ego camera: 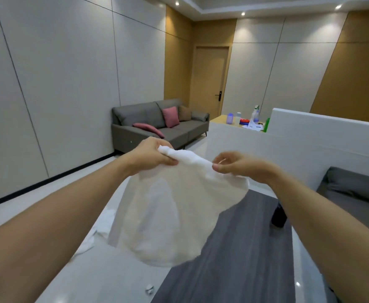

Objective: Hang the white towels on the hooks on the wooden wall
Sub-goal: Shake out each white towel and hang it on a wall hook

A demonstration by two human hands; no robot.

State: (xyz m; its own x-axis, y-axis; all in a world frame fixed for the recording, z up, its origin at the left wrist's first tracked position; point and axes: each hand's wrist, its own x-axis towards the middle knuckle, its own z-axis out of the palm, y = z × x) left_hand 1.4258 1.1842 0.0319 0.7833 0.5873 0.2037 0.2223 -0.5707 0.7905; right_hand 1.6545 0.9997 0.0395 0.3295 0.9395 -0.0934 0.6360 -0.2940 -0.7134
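Pale panelled walls run round the room, with wood panels and a door (209, 79) at the far end. Just left of that door a grey sofa (159, 125) stands against the wall, carrying two pink cushions (171, 116) and a brown one. Right of the door, behind a low white partition (288, 145), bottles (254, 115) and small things crowd a counter.

Between me and the sofa I hold a white towel (170, 215) up in the air by its top edge. My left hand (150, 155) clenches one bunched corner, fingers curled right round the cloth. My right hand (238, 165) pinches the edge further along between thumb and fingertips. The cloth sags between my hands and hangs loose below them; its lower part is blurred.

Beneath the towel, nearer me than the sofa, lies a dark table (244, 248) with a dark bottle (278, 217) standing near its far right corner, partly behind my right forearm. More white cloth (96, 235) lies crumpled on the pale floor (48, 193) left of the table; whether it is another towel I cannot tell. A small shiny object (149, 289) sits on the floor by the table's near edge.
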